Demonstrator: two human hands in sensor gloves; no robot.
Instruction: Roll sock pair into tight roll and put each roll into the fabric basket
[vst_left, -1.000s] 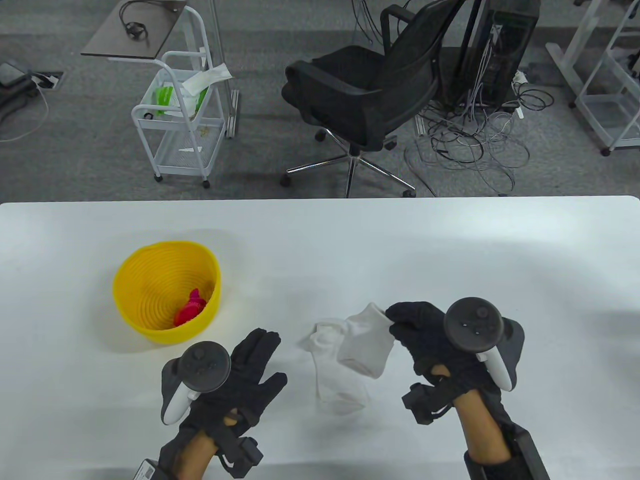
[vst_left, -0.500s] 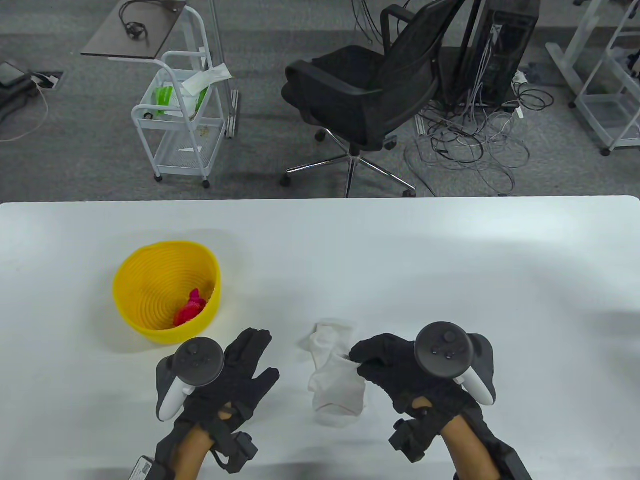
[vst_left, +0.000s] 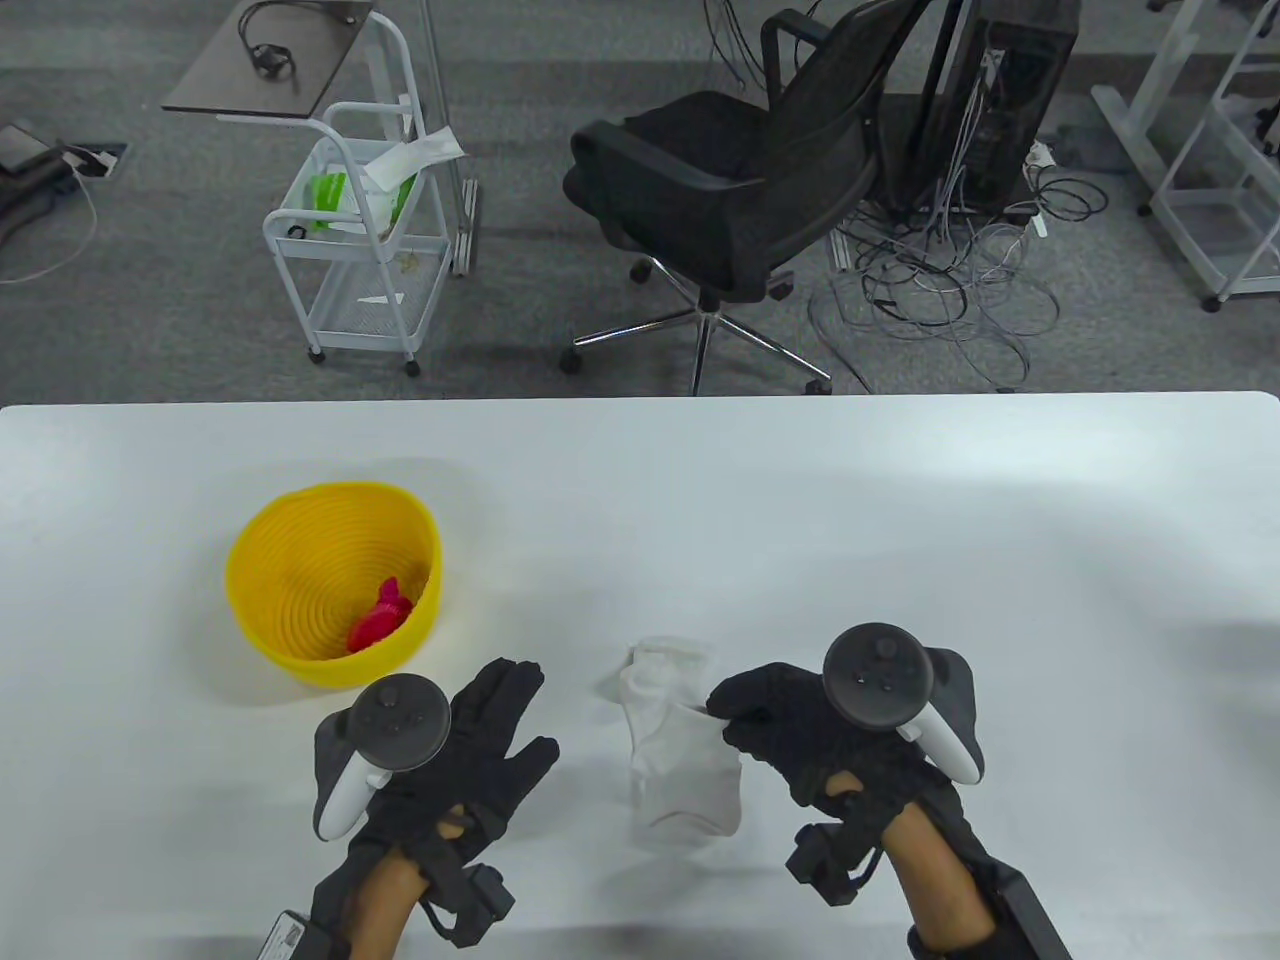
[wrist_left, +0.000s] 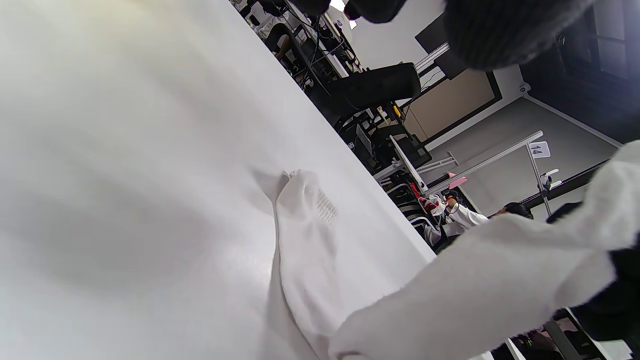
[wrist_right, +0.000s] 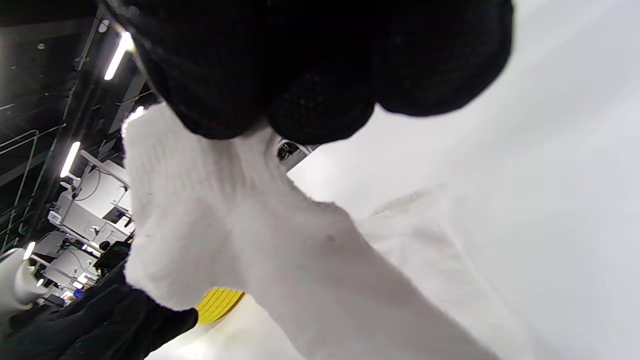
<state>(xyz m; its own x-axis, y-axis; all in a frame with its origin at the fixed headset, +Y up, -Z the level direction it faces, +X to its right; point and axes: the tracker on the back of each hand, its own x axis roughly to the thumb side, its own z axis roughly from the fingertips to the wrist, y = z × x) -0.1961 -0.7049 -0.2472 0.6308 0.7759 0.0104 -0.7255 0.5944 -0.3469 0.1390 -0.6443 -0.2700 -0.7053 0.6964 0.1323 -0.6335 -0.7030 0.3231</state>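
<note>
socks: two white socks (vst_left: 680, 760) near the table's front edge, between the two hands; lower one lies flat, upper one draped along it
upper sock: one end lifted off the table (vst_left: 900, 500), pinched by the right hand (vst_left: 800, 715); the rest sags onto the lower sock
right hand: fingers curled, fingertips (wrist_right: 320, 115) clamped on the sock's edge
left hand: (vst_left: 480, 740) flat, fingers straight and spread, holds nothing, just left of the socks, not touching
basket: yellow basket (vst_left: 335, 585) on the table, behind the left hand, well left of the socks
inside basket: one red sock roll (vst_left: 380, 620) against the near-right wall
</note>
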